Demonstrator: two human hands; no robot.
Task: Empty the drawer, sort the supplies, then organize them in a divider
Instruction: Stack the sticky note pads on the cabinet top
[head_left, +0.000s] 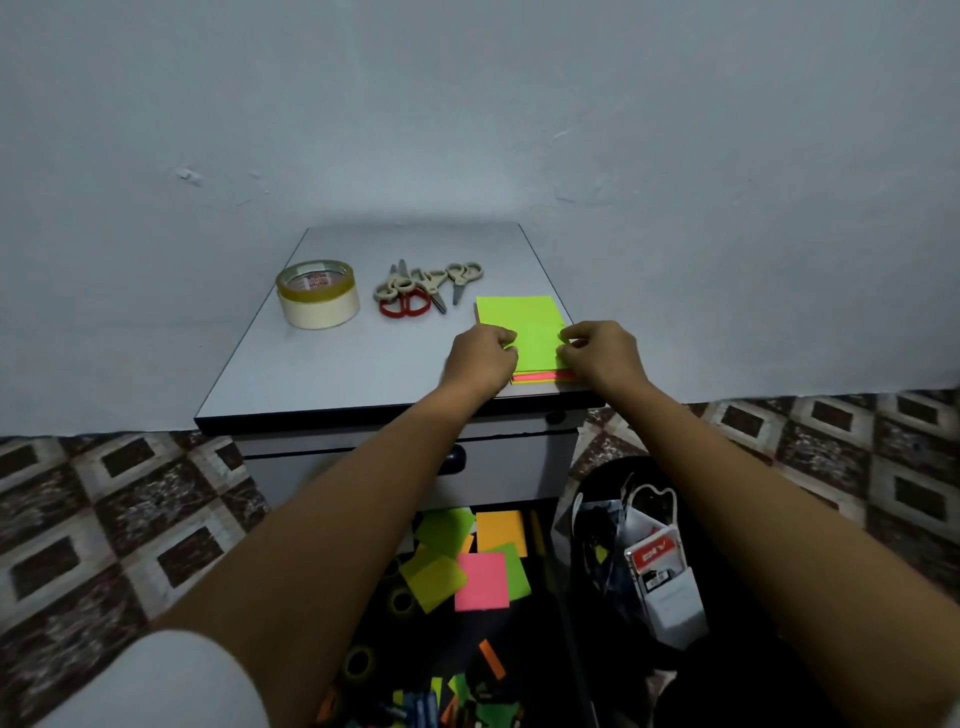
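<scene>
Loose neon sticky notes (478, 566) lie scattered in the open drawer (535, 636) below, so emptying looks only part done (my reading). Both hands, the left hand (480, 358) and the right hand (605, 353), pinch with curled fingers the side edges of the green-topped note stack (530, 327) at the cabinet top's (337, 374) front right corner. Squaring it wants even pressure from both sides, kept clear of that edge.

text: none legible | tape roll label (310, 281): blurred | red card (653, 557): blurred
</scene>
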